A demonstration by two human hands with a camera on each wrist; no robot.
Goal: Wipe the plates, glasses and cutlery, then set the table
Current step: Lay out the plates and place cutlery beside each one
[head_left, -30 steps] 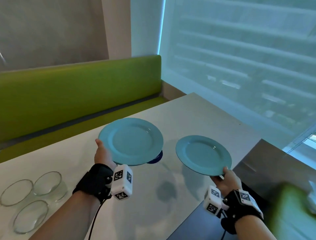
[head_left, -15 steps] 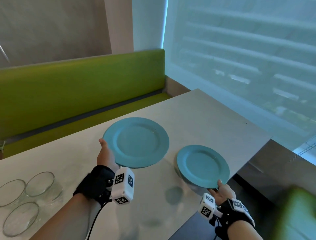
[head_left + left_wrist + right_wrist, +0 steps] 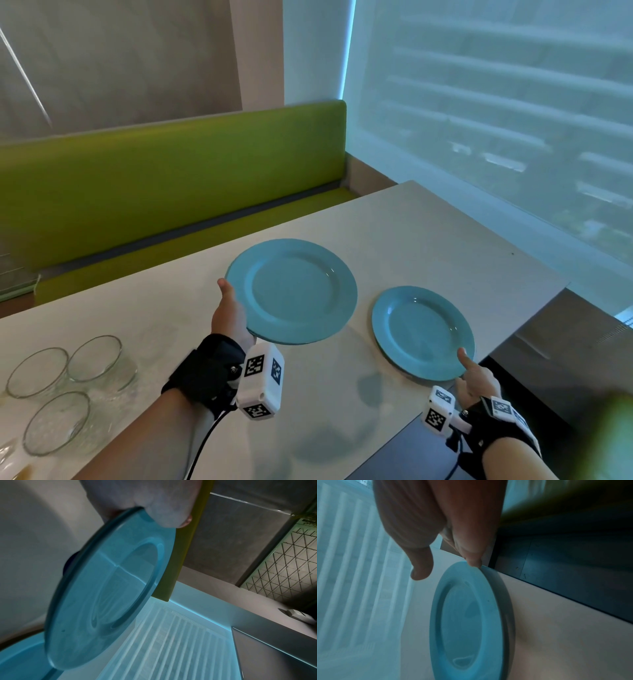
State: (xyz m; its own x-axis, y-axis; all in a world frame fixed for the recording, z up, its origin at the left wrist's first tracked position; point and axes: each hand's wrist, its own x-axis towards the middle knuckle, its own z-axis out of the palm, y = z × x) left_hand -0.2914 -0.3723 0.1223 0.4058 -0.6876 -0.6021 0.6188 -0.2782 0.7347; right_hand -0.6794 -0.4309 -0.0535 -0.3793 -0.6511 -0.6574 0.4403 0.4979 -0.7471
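The left hand grips a round, glossy turquoise dinner plate by its near-left rim, thumb laid on top and fingers hidden under it, holding it level above the middle of the pale, matte stone-look table. The left wrist view shows the same plate from close by: a broad flat rim, a shallow sunken well, a smooth glazed face that mirrors the window's bars, and the thumb pressed on the rim's upper face. A small dark shape peeks from behind this plate there; what it is cannot be told.

A second turquoise plate of the same make lies flat on the table near its right edge, towards the near right corner. The right hand is at its near rim. The head view shows only the thumb raised over the rim; the right wrist view adds that the thumb is lifted clear of the plate while a fingertip touches the rim's edge, so the hand is relaxed and grips nothing.

Three clear glass bowls, thin-walled and round, stand clustered near the table's left edge. Beyond the far edge runs a green padded bench.
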